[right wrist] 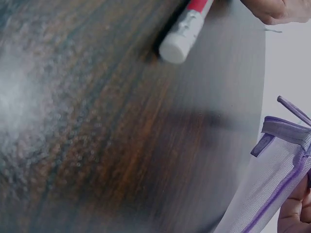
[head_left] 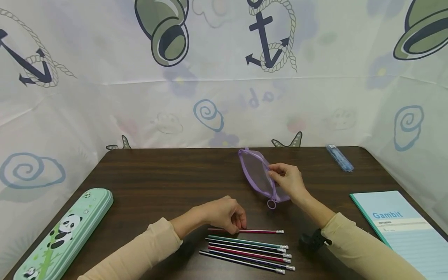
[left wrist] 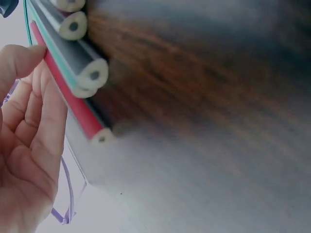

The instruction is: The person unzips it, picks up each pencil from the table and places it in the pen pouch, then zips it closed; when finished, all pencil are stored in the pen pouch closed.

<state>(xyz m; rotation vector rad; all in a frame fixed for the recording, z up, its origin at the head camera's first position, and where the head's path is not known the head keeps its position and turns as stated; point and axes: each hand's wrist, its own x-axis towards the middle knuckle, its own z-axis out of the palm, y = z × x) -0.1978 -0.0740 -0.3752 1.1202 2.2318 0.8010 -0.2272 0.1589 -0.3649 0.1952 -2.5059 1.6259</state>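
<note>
My left hand pinches a red pencil between thumb and fingers, just beyond a row of several pencils lying side by side. In the left wrist view the red pencil slants down past the thumb, its flat unsharpened end toward the camera. My right hand grips the edge of a purple mesh zipper pouch, whose mouth gapes toward me. A ring pull hangs at its near corner. The right wrist view catches the pouch and the red pencil's white eraser.
A green panda pencil case lies at the left. On the right are a light blue Gambit notebook and, farther back, a small clear blue packet. A printed curtain surrounds the dark wooden table.
</note>
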